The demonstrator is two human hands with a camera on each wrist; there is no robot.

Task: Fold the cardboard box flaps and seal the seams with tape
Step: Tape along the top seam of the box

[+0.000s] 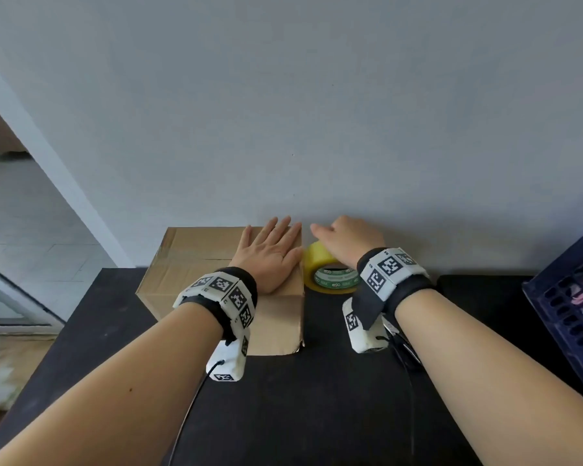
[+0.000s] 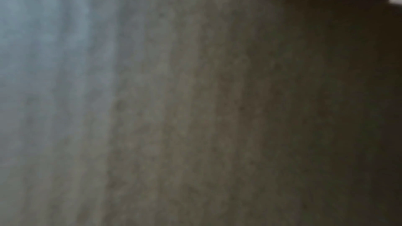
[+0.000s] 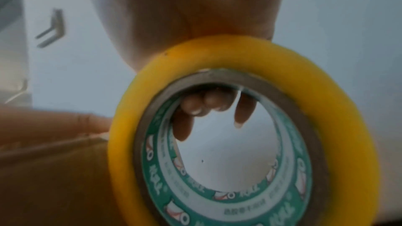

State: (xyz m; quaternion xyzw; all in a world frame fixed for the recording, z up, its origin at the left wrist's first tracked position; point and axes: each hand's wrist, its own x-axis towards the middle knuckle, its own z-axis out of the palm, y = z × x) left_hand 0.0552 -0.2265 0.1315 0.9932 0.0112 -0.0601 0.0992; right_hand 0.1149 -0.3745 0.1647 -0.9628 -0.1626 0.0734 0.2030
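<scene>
A brown cardboard box (image 1: pixel 196 260) stands on the black table (image 1: pixel 317 398) against the grey wall, its top flaps folded flat. My left hand (image 1: pixel 270 250) lies palm down on the right part of the box top, fingers straight. The left wrist view shows only blurred cardboard (image 2: pixel 195 109). Just right of the box, my right hand (image 1: pixel 344 240) grips a yellow tape roll (image 1: pixel 330 274) with a green-and-white core, standing on edge. In the right wrist view my fingers (image 3: pixel 206 106) curl over the far rim of the tape roll (image 3: pixel 239 54), seen through its hole.
A dark blue slotted crate (image 1: pixel 572 307) stands at the table's right edge. The grey wall (image 1: pixel 317 112) rises right behind the box. To the left the table ends above a tiled floor (image 1: pixel 31 230). Cables run from both wristbands across the table.
</scene>
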